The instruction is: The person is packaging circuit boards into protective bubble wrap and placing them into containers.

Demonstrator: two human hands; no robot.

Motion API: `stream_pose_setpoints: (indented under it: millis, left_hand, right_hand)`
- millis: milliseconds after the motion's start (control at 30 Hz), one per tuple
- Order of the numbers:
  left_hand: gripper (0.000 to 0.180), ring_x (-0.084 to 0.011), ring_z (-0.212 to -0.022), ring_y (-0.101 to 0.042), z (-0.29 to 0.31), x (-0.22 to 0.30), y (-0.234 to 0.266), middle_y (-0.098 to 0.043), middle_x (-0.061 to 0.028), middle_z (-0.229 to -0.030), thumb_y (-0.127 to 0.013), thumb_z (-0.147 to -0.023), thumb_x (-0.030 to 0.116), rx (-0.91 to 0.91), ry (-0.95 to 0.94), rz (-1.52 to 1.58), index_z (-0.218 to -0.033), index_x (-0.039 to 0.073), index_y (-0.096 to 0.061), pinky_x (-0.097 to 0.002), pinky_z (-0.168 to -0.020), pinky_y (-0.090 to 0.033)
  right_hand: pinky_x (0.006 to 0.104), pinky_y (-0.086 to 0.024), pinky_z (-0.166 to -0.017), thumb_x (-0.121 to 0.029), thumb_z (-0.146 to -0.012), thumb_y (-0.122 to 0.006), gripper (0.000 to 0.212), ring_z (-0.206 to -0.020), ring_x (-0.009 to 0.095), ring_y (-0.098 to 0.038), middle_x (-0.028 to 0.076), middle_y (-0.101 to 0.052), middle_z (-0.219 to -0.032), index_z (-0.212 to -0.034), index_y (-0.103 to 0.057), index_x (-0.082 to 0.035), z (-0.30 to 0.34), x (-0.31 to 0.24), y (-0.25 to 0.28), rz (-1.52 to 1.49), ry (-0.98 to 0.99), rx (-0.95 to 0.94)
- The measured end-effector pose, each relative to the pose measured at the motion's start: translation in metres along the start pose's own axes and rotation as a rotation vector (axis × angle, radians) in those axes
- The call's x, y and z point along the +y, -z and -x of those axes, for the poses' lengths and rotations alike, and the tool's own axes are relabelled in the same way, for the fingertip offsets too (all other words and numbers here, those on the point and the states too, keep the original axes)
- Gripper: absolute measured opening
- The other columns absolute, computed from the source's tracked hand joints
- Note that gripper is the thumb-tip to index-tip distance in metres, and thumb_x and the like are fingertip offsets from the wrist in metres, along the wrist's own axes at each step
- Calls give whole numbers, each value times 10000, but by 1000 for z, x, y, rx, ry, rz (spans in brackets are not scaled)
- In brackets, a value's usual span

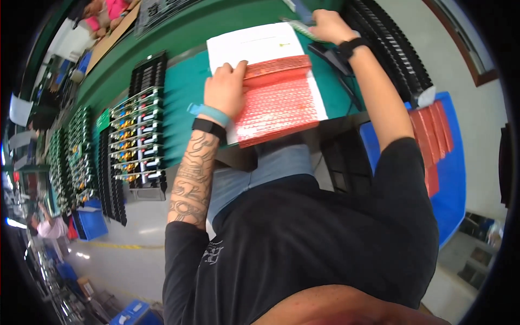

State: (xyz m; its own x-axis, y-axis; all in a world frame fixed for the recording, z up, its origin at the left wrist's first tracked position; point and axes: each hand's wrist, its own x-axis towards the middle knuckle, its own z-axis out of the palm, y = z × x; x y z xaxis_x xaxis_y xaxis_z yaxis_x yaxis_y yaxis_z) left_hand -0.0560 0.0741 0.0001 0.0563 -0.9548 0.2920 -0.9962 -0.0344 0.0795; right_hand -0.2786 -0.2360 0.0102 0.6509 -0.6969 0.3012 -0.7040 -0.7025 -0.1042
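Note:
A red bubble-wrap bag (279, 105) lies at the table's front edge, its far part folded over. My left hand (225, 89) grips the bag's left side, fingers pointing away from me. Beneath the bag and beyond it are white paper sheets (246, 46). At the far right my right hand (329, 27) is closed, fingers curled down beside a pale green-and-white strip (306, 31); what is inside the fingers is hidden. A dark tool-like object (330, 58) lies just nearer than that hand, its kind unclear.
Black slotted racks (390, 40) stand at the right. Below them, a blue bin (452, 162) holds several red bubble bags (433, 132). On the left, a rack of circuit boards (138, 135) sits by the green mat (184, 89). Other people are in the left background.

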Motion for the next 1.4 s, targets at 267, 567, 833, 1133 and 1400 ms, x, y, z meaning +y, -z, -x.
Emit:
stream_pose_setpoints:
  millis: [267, 567, 833, 1133, 1400]
  left_hand:
    - [554, -317, -1079, -602, 9, 10, 5, -620, -122, -1092, -744, -828, 232, 68, 21, 27, -1334, 101, -561, -465, -840, -498]
    - [433, -326, -1093, -590, 5, 4, -6, -615, -114, -1144, -684, -810, 68, 247, -112, 228, -1236, 92, -607, -456, -903, -476]
    - [440, -333, -1209, -566, 7, -3, 1, -606, -111, -1298, -699, -744, 28, 217, -319, 185, -1166, 135, -635, -460, -987, -469]
    - [643, -316, -1333, -493, 12, -4, 17, -536, -55, -1440, -830, -620, 61, 23, -302, 189, -1217, 161, -614, -478, -1023, -456]
    - [746, -313, -1349, -483, 8, -6, 20, -521, -37, -1478, -896, -582, 88, -23, -311, 204, -1265, 176, -607, -474, -1038, -448]
  right_hand:
    - [455, -567, -889, -302, -811, -818, 411, -1026, 387, -707, 213, -733, -1081, -1093, -721, -20, 15, -31, 3, 123, -103, -183]
    - [411, -569, -869, -207, -859, -791, 414, -1022, 341, -705, 157, -726, -1157, -1230, -689, -56, -18, 1, -19, 82, -20, -328]
    - [335, -573, -569, -127, -911, -601, 448, -667, 195, -667, 127, -682, -901, -1336, -532, -5, 32, 2, 94, -1202, -236, -271]
    - [352, -557, -568, -146, -985, -509, 325, -714, 203, -688, 77, -684, -834, -1281, -583, -34, 132, -84, 146, -1230, -138, -466]
    - [404, -583, -839, -87, -908, -681, 383, -983, 304, -719, 107, -734, -1080, -1288, -700, -133, 150, -122, 93, -233, 645, -115]
